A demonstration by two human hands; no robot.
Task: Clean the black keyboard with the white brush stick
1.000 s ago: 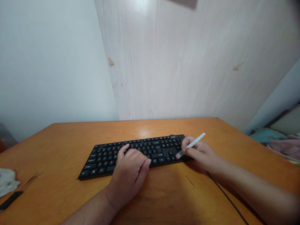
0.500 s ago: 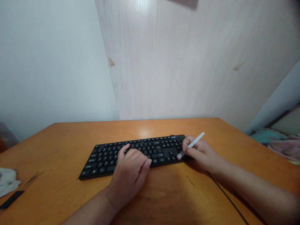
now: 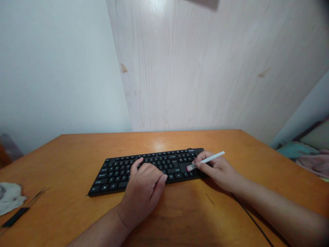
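Note:
A black keyboard (image 3: 118, 171) lies across the middle of an orange wooden table (image 3: 77, 151). My left hand (image 3: 144, 187) rests on its front middle, fingers curled down over the keys. My right hand (image 3: 218, 169) is at the keyboard's right end, fingers pinched round a thin white brush (image 3: 207, 160). The brush's pinkish tip touches the keys near the arrow block, and its handle points up to the right.
A black cable (image 3: 253, 221) runs from under my right forearm to the table's front edge. At the far left lie a crumpled grey-white cloth (image 3: 9, 197) and a flat black strip (image 3: 14, 216). A pale wood panel (image 3: 200, 68) stands behind the table.
The brush tip has slid leftward over the keys and the handle has tilted lower. My left hand has stayed where it was.

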